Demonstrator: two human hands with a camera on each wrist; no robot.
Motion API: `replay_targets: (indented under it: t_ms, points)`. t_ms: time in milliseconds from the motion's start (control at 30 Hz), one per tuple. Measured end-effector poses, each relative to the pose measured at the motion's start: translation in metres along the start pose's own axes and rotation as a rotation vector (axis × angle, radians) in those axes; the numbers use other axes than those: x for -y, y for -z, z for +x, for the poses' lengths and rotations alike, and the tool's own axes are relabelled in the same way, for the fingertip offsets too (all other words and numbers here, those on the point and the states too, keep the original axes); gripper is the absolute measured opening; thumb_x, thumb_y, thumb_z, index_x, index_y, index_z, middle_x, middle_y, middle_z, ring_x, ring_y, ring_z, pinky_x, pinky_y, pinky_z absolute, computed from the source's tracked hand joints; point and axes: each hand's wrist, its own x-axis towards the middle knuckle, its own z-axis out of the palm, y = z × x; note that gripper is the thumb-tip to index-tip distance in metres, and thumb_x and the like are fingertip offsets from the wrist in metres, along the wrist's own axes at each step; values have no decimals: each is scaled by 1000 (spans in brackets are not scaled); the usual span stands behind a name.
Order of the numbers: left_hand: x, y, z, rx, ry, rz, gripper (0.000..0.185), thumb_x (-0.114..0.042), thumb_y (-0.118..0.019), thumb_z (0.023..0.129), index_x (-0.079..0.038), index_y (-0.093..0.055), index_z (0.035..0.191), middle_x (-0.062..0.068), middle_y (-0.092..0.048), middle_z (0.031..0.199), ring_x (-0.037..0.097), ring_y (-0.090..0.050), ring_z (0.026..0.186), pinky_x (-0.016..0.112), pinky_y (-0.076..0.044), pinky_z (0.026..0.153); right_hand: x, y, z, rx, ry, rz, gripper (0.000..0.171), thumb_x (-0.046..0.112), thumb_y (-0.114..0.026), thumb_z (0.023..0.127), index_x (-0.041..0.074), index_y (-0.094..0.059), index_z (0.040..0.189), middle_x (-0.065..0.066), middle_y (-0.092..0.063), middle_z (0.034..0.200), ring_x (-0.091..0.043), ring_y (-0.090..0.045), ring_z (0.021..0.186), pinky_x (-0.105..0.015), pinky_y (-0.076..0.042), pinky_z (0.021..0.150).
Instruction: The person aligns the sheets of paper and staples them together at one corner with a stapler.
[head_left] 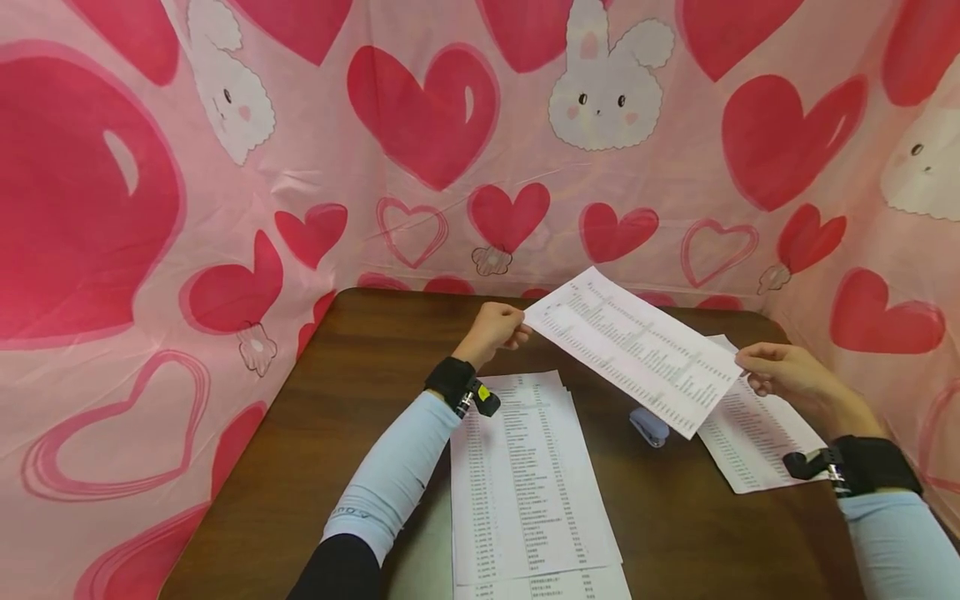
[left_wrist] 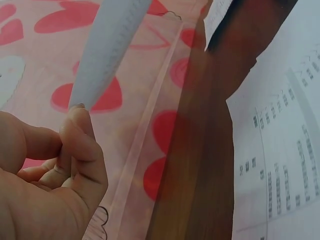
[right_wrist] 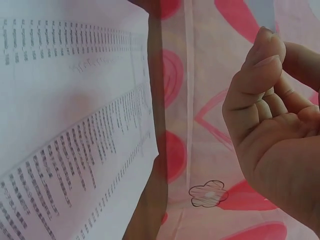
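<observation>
While hovering over the table [head_left: 315,417], pinching 1 printed sheet [head_left: 637,346] taut: left hand [head_left: 495,329], right hand [head_left: 780,371] at opposite ends.

I see one printed sheet [head_left: 637,346], white and filled with fine columns of small dark text, held flat in the air above the worktop. It runs diagonally, its far-left end pinched by my left hand [head_left: 491,332] and its near-right end by my right hand [head_left: 783,371]. It hangs taut between the two hands, printed face up.
</observation>
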Motion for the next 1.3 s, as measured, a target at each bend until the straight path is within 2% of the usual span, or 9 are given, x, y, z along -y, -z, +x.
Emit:
replay_targets:
  t_ms: [200, 300, 433, 600, 767, 867, 1067, 1300]
  points:
    - [-2, 7, -3, 4, 32, 3, 25, -15, -54, 99, 4, -65, 111, 12, -70, 84, 14, -61, 61, 20, -49, 52, -1, -3, 2, 15, 7, 22, 24, 10, -49, 102, 20, -71, 97, 3, -69, 81, -14, -58, 64, -23, -50, 60]
    - [-2, 9, -4, 9, 45, 1, 25, -16, -54, 100, 3, -65, 112, 16, -71, 91, 19, -62, 67, 20, -49, 54, 0, -4, 2, 18, 3, 27, 24, 12, -50, 102, 21, -72, 98, 4, -70, 82, -15, -59, 64, -23, -51, 61]
    - [-3, 12, -4, 9, 57, -13, 25, -16, -54, 100, 2, -65, 114, 20, -70, 98, 23, -63, 73, 20, -50, 56, 2, -8, 4, 38, 1, 87, 25, 11, -50, 102, 20, -73, 96, 3, -70, 81, -14, -60, 64, -23, -51, 60]
    - [-2, 17, -6, 12, 72, -35, 27, -14, -55, 100, 3, -64, 117, 18, -70, 96, 19, -61, 68, 21, -50, 57, 3, -15, 9, 73, -5, 146, 28, 9, -48, 102, 19, -73, 96, 3, -71, 81, -12, -59, 63, -23, -50, 59]
    - [-3, 22, -9, 23, 78, -36, 28, -15, -55, 100, 3, -63, 120, 19, -70, 97, 18, -62, 68, 21, -51, 57, 6, -23, 17, 80, -14, 46, 25, 14, -48, 103, 24, -71, 100, 6, -73, 87, -13, -65, 70, -25, -49, 60]
    - [-4, 25, -10, 30, 83, -32, 28, -16, -56, 99, 2, -64, 119, 18, -70, 96, 21, -62, 71, 22, -51, 58, 7, -27, 21, 74, -18, -20, 23, 17, -50, 102, 28, -70, 103, 9, -74, 92, -15, -70, 79, -28, -53, 65]
    - [-5, 30, -12, 44, 93, -14, 26, -17, -57, 99, 1, -65, 117, 22, -69, 102, 22, -62, 73, 22, -51, 59, 9, -35, 27, 75, -30, -47, 21, 17, -51, 102, 28, -69, 104, 8, -72, 93, -16, -71, 82, -32, -58, 72]
    - [-2, 37, -13, 52, 89, -6, 26, -17, -58, 99, 2, -66, 114, 9, -68, 83, 18, -61, 67, 22, -51, 59, 10, -41, 29, 90, -32, -109, 16, 23, -54, 101, 23, -70, 106, 7, -72, 92, -20, -71, 82, -32, -59, 73]
